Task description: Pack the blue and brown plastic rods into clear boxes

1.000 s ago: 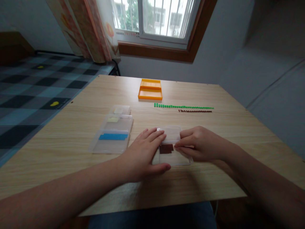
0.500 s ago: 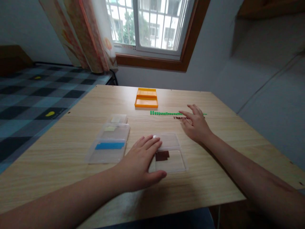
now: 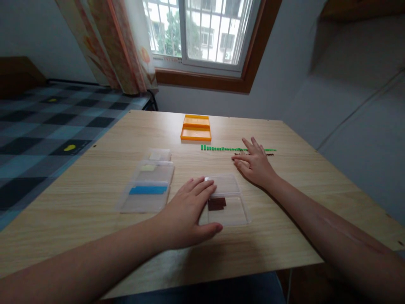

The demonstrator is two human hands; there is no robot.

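My left hand (image 3: 186,213) lies flat with fingers spread on the left side of an open clear plastic case (image 3: 232,211) that holds a small stack of dark brown pieces (image 3: 217,203). My right hand (image 3: 253,162) rests further back, fingers stretched out over a row of small dark brown pieces (image 3: 270,154), most of which it hides. Just behind that runs a row of small green pieces (image 3: 221,148). Neither hand holds anything.
A stack of clear cases with blue (image 3: 148,190) and yellowish contents lies left of my left hand. An orange tray (image 3: 196,128) sits at the back of the wooden table (image 3: 284,236). A bed with a checked cover (image 3: 47,131) stands to the left, under a window.
My right hand left the clear case, reached back to the brown row and has now settled on it, slightly nearer. My left hand stayed on the case. The camera tilted up.
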